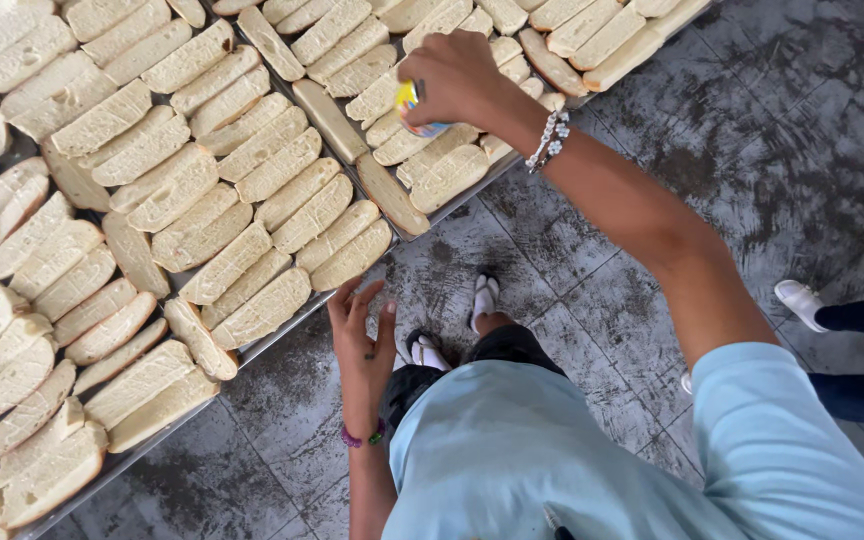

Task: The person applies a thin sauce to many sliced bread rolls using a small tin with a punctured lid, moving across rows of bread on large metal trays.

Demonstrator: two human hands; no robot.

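My right hand (457, 75) reaches out over a metal tray (432, 222) of sliced bread and grips a small colourful can (414, 108), yellow and blue, held just above the slices. My left hand (362, 335) hangs open, fingers spread, at the near edge of the middle tray (282, 335), next to a bread slice (352, 257) at the tray's corner. Pale oblong bread slices (202, 190) cover the trays in tight rows. I wear a light blue shirt, a beaded bracelet on the right wrist and a purple band on the left.
Several trays of bread sit side by side on a dark grey stained floor (772, 120). My sandalled feet (452, 320) stand close to the tray edge. Another person's white shoe and dark trouser leg (832, 310) are at the right.
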